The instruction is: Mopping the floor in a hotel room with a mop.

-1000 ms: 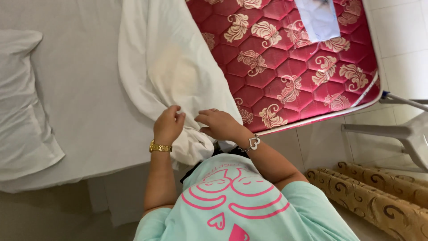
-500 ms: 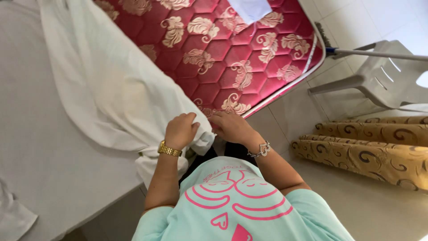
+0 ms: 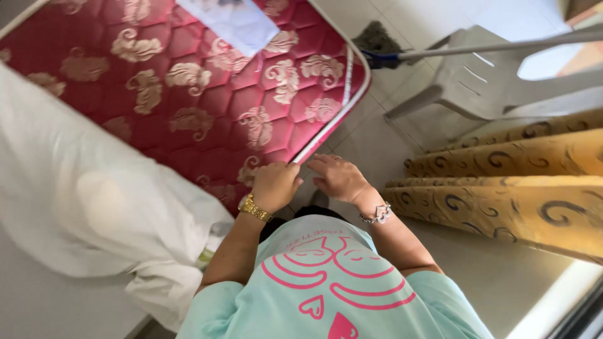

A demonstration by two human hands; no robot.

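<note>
- Mattress [image 3: 188,94]: red quilted top with cream scroll motifs and white piping; bare on this side. Taken as the landmark for every place below.
- Left hand [image 3: 274,186]: at the mattress's near edge by the piping, gold watch on the wrist. Fingers curled into a loose fist over the edge; whether they pinch anything cannot be told.
- Right hand [image 3: 339,177]: just beside the left one, off the mattress corner and over the floor tiles, silver bracelet on the wrist. Fingers spread and released, grasping nothing visible.
- White sheet [image 3: 94,201]: bunched and draped over the mattress's left part, a fold hanging past the near edge; it lies apart from both hands.
- Pale cloth piece [image 3: 235,22]: flat on the mattress's far end.
- Grey plastic chair [image 3: 477,81]: on the tiles right of the mattress, a mop [image 3: 380,44] laid across it.
- Gold curtain [image 3: 502,182]: patterned folds, right of the mattress corner.
</note>
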